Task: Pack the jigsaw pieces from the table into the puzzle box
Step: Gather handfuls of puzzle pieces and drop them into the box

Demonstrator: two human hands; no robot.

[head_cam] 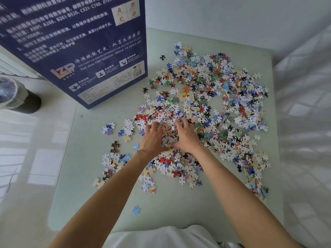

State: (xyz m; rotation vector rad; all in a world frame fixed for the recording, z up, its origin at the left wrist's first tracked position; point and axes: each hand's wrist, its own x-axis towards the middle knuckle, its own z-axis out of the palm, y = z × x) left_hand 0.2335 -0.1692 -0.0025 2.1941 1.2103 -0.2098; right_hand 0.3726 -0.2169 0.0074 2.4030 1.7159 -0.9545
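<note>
Many loose jigsaw pieces (215, 97) lie scattered over the pale green table (107, 194), thickest at its middle and right. The tall dark blue puzzle box (86, 47) stands upright at the table's far left corner, its printed side facing me. My left hand (152, 138) and my right hand (186, 136) sit side by side in the middle of the pile, palms facing each other, fingers curled around a heap of pieces (169, 136) cupped between them.
A dark round bin with a clear liner (16, 97) stands on the floor to the left of the table. Stray pieces (136, 209) lie near the table's front. A white bed or cloth surface (304, 122) runs along the right edge.
</note>
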